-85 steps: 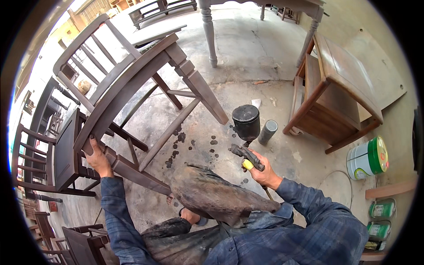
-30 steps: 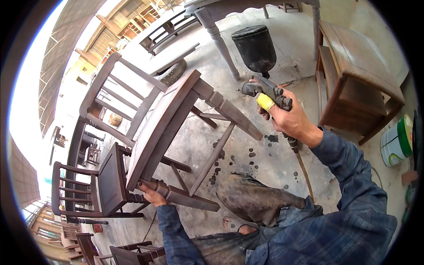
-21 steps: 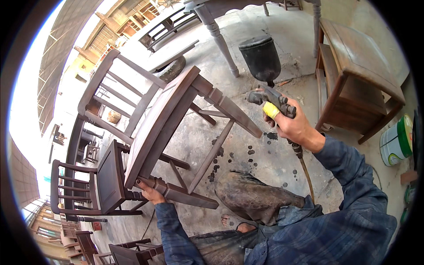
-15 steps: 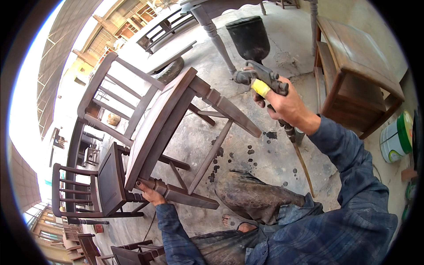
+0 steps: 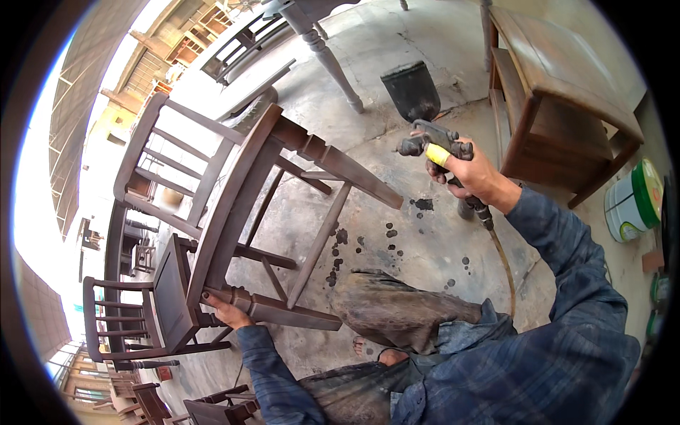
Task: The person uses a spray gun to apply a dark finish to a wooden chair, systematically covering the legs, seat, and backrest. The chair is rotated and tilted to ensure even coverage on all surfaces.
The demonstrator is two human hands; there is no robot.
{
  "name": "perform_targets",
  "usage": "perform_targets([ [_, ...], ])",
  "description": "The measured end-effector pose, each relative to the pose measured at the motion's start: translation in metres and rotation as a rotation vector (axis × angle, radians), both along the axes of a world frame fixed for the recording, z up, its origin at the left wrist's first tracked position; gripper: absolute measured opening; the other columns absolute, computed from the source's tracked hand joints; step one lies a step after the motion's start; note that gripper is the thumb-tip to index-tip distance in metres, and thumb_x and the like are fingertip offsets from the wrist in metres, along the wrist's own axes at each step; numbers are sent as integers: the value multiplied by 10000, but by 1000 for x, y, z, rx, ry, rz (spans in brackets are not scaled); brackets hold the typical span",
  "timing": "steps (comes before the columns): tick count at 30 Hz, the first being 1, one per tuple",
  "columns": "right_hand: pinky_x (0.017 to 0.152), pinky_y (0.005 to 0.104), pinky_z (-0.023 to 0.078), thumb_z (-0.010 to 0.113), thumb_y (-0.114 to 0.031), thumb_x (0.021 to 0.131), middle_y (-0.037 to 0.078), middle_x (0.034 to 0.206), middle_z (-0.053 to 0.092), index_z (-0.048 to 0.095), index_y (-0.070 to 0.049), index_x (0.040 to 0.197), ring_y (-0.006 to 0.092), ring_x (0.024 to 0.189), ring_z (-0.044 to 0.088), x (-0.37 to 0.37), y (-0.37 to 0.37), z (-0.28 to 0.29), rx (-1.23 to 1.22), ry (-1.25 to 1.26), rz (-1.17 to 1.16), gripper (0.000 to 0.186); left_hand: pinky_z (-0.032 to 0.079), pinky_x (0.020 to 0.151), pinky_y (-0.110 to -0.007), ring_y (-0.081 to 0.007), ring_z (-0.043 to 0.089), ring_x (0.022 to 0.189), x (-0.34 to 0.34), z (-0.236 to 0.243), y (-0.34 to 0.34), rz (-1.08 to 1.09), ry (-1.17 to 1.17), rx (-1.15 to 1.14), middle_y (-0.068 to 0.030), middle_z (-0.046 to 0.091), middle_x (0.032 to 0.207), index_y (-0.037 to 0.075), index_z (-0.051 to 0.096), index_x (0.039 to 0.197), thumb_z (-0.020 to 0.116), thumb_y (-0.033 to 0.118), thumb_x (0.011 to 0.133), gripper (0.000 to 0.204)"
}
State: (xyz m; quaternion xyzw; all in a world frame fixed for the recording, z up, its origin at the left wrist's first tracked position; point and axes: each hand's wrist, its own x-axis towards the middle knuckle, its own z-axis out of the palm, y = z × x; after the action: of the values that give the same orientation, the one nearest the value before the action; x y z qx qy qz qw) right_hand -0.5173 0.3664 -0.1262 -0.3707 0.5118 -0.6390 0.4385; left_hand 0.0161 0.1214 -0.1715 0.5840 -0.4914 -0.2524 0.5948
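A dark brown wooden chair (image 5: 237,205) is tipped over in front of me, its legs pointing right. My left hand (image 5: 230,312) is closed around its near seat corner, at the top of a leg. In my right hand (image 5: 476,170) is a black spray gun (image 5: 433,133) with yellow tape around it, held to the right of the chair's legs and apart from them. The gun's nozzle end points left toward the chair. A dark cup (image 5: 412,92) sits on top of the gun, and a brownish hose (image 5: 504,262) hangs from its handle.
Behind the tipped chair stands another dark chair (image 5: 173,297). A brown wooden cabinet (image 5: 545,134) is at the right, with a white bucket with a green rim (image 5: 632,202) nearer me. Beyond the gun is a turned table leg (image 5: 333,67). Dark spots (image 5: 340,237) mark the concrete floor.
My right hand has moved the spray gun rightward, away from the chair. The chair has turned slightly, with my left hand still on its corner. The whole view has shifted a little.
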Motion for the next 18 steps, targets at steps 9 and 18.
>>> perform_targets([
  [9,365,228,326,572,-176,953,38,764,596,631,-15,1033,70,569,495,-1,41,-55,171,-98,-44,188,554,868,-389,-273,676,908,-7,26,-5,78,-53,115,-186,711,1000,-122,681,1131,397,819,894,1011],
  [18,464,258,401,619,-206,958,-12,758,625,633,-99,1216,57,605,532,22,67,-116,378,100,-107,279,556,856,-382,-256,667,924,-12,31,-8,18,-3,50,-145,691,1050,-66,649,1198,471,790,890,928],
])
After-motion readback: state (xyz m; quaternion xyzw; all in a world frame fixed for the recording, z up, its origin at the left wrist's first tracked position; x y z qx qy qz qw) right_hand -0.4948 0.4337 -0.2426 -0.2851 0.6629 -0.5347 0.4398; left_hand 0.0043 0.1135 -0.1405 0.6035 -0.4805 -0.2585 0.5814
